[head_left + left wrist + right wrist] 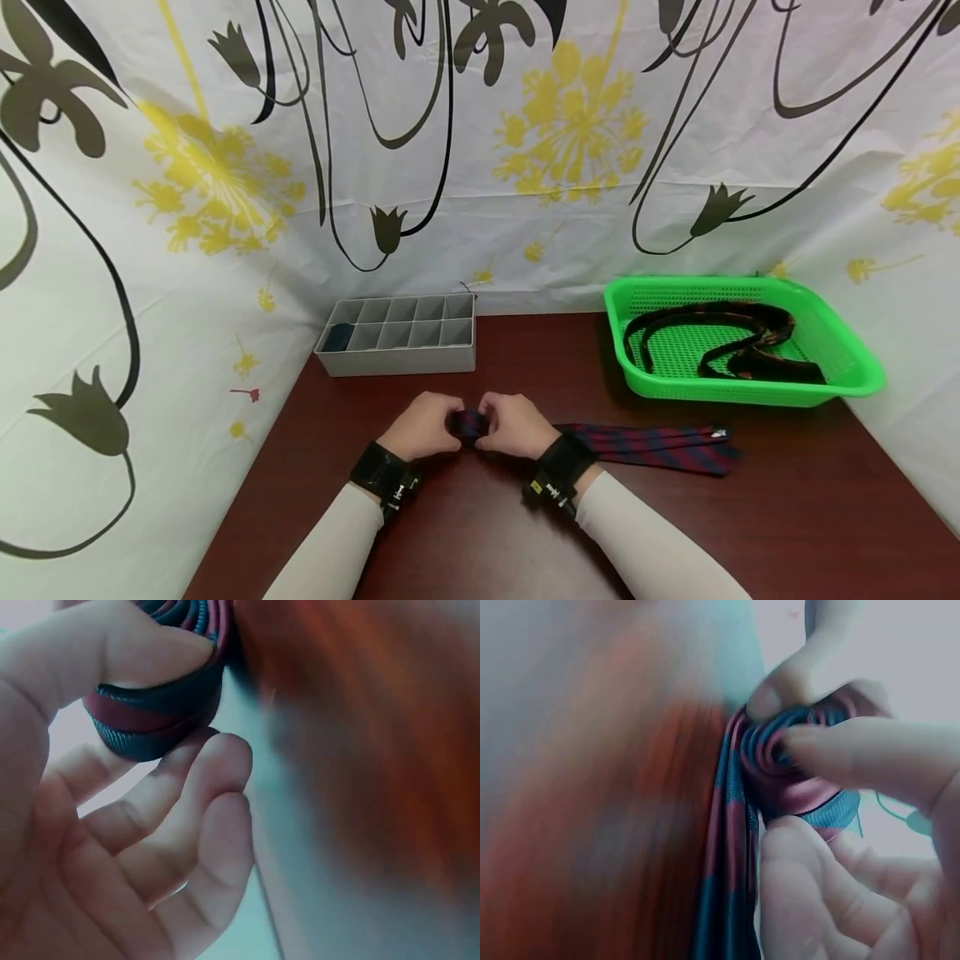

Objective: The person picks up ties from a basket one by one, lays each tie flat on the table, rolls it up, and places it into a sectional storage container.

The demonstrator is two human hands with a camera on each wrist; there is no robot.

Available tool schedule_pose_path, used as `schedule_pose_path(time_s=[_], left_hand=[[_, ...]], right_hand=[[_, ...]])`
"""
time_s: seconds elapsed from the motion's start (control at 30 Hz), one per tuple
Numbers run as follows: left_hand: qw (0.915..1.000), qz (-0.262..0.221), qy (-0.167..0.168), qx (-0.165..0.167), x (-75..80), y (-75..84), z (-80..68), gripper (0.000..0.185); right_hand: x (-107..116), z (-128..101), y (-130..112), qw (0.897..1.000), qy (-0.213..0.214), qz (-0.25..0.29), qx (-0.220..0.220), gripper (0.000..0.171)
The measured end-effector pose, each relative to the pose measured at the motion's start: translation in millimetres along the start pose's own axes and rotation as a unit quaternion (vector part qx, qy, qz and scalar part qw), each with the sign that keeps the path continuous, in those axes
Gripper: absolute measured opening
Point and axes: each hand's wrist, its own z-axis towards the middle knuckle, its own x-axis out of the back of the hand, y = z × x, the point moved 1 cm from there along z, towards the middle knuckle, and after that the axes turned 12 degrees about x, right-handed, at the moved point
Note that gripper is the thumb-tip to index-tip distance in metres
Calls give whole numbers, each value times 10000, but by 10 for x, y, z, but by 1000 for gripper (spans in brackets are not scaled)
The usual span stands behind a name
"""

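Note:
A red and navy striped tie [652,446] lies on the dark wooden table [480,533], its left end wound into a tight roll [468,422]. Both hands hold that roll at the table's middle. My left hand [423,427] pinches the roll [161,712] between thumb and curled fingers. My right hand [513,427] grips the roll [795,769] from the other side, thumb across its spiral face. The unrolled part of the tie [724,900] trails off to the right, past my right wrist.
A grey divided organiser box [401,333] stands at the back left, with a dark item in its left compartment. A green plastic basket [855,371] at the back right holds another dark tie [720,333]. A flower-patterned curtain surrounds the table.

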Motion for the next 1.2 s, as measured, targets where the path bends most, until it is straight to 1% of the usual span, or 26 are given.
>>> schedule_pose_path(time_s=[0.1, 0.2, 0.33, 0.43, 0.5, 0.57, 0.67, 0.77, 0.87, 0.97, 1.03, 1.1, 1.2], left_hand=[[9999, -2, -30, 97, 17, -7, -13, 25], [9997, -54, -209, 69, -1, -1, -16, 27], [9992, -230, -331, 60, -41, 18, -7, 29], [9987, -373, -329, 104, -62, 35, 5, 30], [9987, -419, -271, 72, -72, 54, 14, 29], [9992, -364, -184, -2, -80, 83, 20, 27], [9999, -114, -25, -75, -100, 129, 23, 24], [9999, 119, 20, -39, -132, 159, 24, 25], [9999, 18, -73, -78, -162, 174, 36, 30], [9993, -239, -213, -177, -175, 196, 61, 37], [9989, -309, -236, -243, -180, 209, 88, 37], [9994, -181, -175, -258, -183, 232, 114, 34], [9995, 165, -79, -273, -192, 288, 150, 28]], right_hand=[[-41, 1, -28, 9998, 91, 144, 114, 39], [-62, -15, -33, 9996, 180, 182, 122, 35], [-40, -70, 30, 9996, 275, 6, 47, 28], [-4, -118, 91, 9994, 290, -175, -51, 27], [16, -143, 111, 9995, 249, -187, -73, 29], [29, -156, 117, 9997, 192, -113, -21, 34], [38, -163, 104, 9998, 169, 54, 127, 39], [53, -176, 103, 9996, 204, 119, 178, 35], [76, -213, 140, 9997, 220, -86, 106, 30], [105, -261, 190, 9994, 163, -312, -33, 31], [125, -282, 209, 9994, 114, -327, -58, 33], [152, -289, 202, 9998, 70, -210, -27, 36], [198, -282, 173, 9999, 120, 13, 60, 39]])
